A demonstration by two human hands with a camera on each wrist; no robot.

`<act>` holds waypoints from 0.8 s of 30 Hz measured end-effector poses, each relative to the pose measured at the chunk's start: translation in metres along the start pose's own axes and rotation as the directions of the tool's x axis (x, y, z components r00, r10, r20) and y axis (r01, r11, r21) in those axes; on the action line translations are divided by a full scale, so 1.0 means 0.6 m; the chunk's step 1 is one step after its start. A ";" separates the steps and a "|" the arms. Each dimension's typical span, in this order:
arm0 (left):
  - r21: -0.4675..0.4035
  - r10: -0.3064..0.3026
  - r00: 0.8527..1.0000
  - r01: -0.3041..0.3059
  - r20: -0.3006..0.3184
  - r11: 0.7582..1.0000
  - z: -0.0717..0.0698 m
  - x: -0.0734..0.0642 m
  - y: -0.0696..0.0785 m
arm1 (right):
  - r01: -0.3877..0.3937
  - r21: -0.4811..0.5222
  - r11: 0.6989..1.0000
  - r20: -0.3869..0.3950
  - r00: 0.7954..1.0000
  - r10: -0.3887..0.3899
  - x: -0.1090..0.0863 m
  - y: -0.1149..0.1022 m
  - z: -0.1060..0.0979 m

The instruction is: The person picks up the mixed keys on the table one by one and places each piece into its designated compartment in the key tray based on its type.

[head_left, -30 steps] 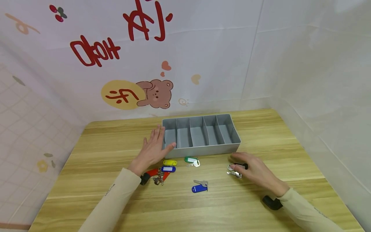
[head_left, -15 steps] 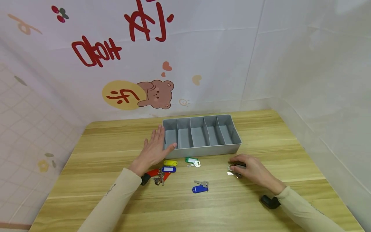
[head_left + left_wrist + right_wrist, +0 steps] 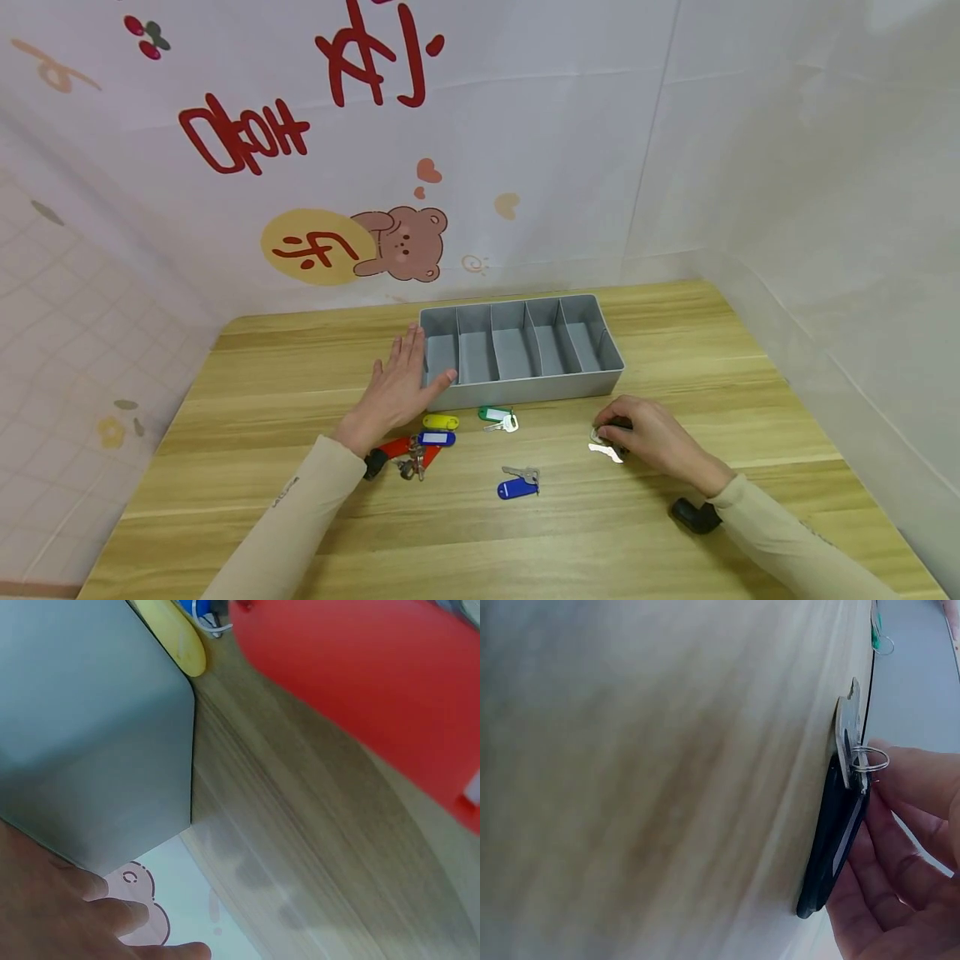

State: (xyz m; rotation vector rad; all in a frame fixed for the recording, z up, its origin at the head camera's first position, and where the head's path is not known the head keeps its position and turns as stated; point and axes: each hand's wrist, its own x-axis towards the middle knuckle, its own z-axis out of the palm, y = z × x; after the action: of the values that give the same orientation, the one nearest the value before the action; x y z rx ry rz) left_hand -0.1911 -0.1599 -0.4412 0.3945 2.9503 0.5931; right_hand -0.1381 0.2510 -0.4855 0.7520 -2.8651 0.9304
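My left hand [image 3: 393,383] rests with straight fingers against the left end of a grey compartment tray [image 3: 525,390]. In the right wrist view, my right hand [image 3: 911,855] pinches a black key tag [image 3: 832,832] low at the table, its thumb near the split ring [image 3: 870,759]. Silver keys [image 3: 845,739] hang on that ring; two black tags seem to lie together. From the head view, my right fingers cover most of the black tag, and a bright key [image 3: 606,452] shows beside them.
Before the tray lie a yellow tag [image 3: 440,422], a blue tag [image 3: 436,438], red tags [image 3: 395,447] with keys, and a green tag [image 3: 495,413] with a key. Nearer is another blue tag [image 3: 517,488] with its key. A patterned white backdrop [image 3: 555,167] stands behind the table.
My right hand has shifted slightly left and its fingers have closed in over the black tag. The key beside it now glints brightly. My left hand stays at the tray.
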 end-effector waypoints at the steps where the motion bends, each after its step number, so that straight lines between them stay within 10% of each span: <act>1: -0.001 0.001 1.000 -0.001 -0.001 1.000 0.000 0.000 0.000 | 0.005 0.000 1.000 -0.002 1.000 -0.005 0.000 0.000 0.000; 12: -0.003 -0.002 1.000 0.002 0.002 1.000 -0.001 0.001 0.000 | -0.003 0.057 0.998 -0.006 1.000 0.003 -0.004 -0.009 -0.015; 24: -0.012 0.000 1.000 0.000 -0.006 1.000 0.000 0.001 0.001 | 0.025 0.049 0.998 -0.175 0.985 -0.016 -0.012 -0.036 -0.065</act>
State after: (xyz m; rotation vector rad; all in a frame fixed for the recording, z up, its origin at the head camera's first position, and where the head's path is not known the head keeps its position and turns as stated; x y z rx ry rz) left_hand -0.1918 -0.1592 -0.4408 0.3916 2.9508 0.6127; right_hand -0.1261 0.2610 -0.4431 0.6668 -2.6876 1.0160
